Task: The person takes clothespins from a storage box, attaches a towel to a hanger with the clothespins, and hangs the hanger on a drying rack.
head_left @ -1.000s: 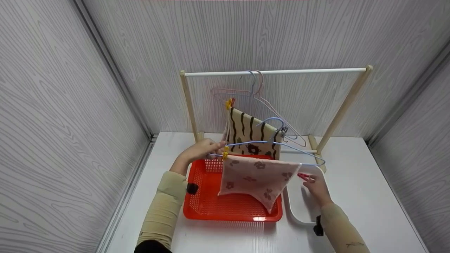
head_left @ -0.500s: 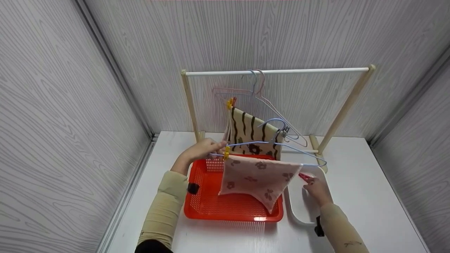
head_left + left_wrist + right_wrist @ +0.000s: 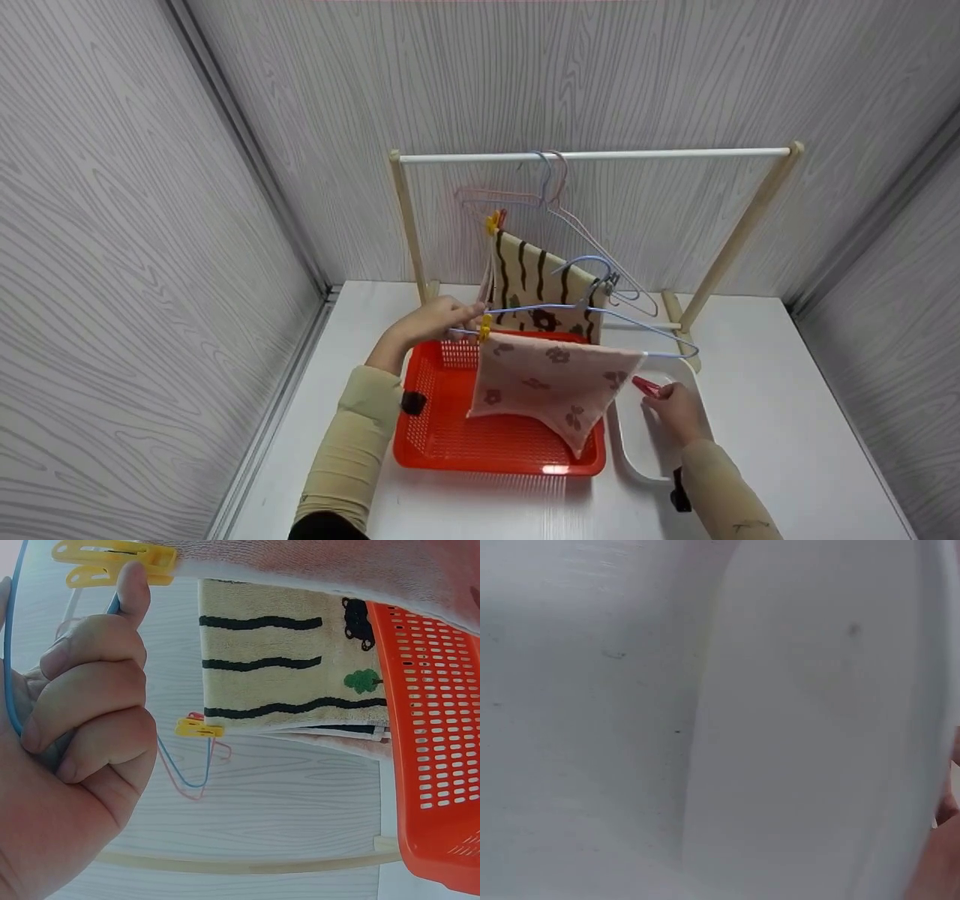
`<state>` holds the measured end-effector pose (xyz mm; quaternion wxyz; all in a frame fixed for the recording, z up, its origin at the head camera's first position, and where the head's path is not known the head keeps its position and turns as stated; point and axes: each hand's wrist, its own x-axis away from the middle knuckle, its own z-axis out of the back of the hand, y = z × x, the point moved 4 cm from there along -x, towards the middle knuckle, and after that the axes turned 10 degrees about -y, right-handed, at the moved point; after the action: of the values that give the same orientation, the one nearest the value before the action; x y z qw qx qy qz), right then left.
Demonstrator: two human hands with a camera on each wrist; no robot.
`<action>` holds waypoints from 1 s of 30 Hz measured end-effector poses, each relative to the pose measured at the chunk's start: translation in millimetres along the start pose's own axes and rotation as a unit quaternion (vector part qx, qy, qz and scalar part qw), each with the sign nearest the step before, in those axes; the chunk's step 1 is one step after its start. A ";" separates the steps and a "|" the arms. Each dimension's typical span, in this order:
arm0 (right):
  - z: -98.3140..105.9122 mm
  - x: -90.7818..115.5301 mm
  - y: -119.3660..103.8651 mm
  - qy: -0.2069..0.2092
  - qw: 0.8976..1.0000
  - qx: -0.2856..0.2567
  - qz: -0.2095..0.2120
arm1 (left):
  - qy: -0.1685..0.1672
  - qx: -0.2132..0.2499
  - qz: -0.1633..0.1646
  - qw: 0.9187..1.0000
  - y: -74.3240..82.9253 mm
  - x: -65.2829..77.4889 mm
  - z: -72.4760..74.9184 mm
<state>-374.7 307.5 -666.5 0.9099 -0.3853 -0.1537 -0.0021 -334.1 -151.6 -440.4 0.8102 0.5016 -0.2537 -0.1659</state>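
My left hand (image 3: 436, 321) grips the left end of a blue hanger (image 3: 540, 306), its fingers curled round the wire in the left wrist view. A pink towel (image 3: 551, 382) with brown flower prints hangs from the hanger's lower bar, fixed at its left corner by a yellow clothespin (image 3: 485, 328). That clothespin (image 3: 112, 562) sits right at my index fingertip. Over the white tray (image 3: 637, 457), my right hand (image 3: 679, 411) pinches a red clothespin (image 3: 646, 387) a little below the towel's right corner. The right wrist view shows mostly the tray's wall, with the hand at its edge.
A red basket (image 3: 450, 450) stands beneath the pink towel. Behind it a drying rack (image 3: 600, 155) bears a blue and a pink hanger (image 3: 561, 180), with a striped cream towel (image 3: 521, 259) clipped by a yellow clothespin (image 3: 492, 223). Wood-grain panels (image 3: 225, 300) enclose the table.
My right hand has drawn slightly down and left over the tray, turning the red clothespin and moving it a little away from the towel's corner. The left hand keeps its hold on the hanger.
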 end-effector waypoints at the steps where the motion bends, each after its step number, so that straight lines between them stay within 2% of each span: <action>1: 0.1 -0.1 -0.5 0.006 1.000 -0.004 0.004 | -0.001 0.003 -0.001 1.000 0.1 -0.1 -0.2; 5: 1.9 -1.4 -3.7 0.014 1.000 0.010 0.012 | -0.004 0.002 -0.009 1.000 0.6 0.0 0.3; 12: 1.0 -5.7 -10.3 -0.036 0.996 0.083 0.013 | 0.000 -0.006 -0.012 1.000 -1.7 0.9 2.1; 15: 0.5 -8.3 -10.2 -0.044 0.993 0.111 0.012 | 0.000 -0.006 -0.008 1.000 -3.2 0.8 2.1; 19: -0.4 -11.8 -9.3 -0.046 0.991 0.126 0.009 | -0.001 -0.005 -0.005 1.000 -3.2 1.7 2.4; 24: -0.2 -11.0 -8.3 -0.047 0.992 0.118 0.002 | -0.004 -0.003 -0.008 1.000 -2.4 1.4 2.5; 30: -2.0 -7.9 -9.2 -0.016 0.993 0.113 0.030 | -0.006 -0.001 -0.009 1.000 -1.3 1.2 1.4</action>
<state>-382.8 298.7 -663.6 0.9448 -0.2841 -0.1561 0.0487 -333.9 -153.9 -440.7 0.8080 0.5018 -0.2532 -0.1766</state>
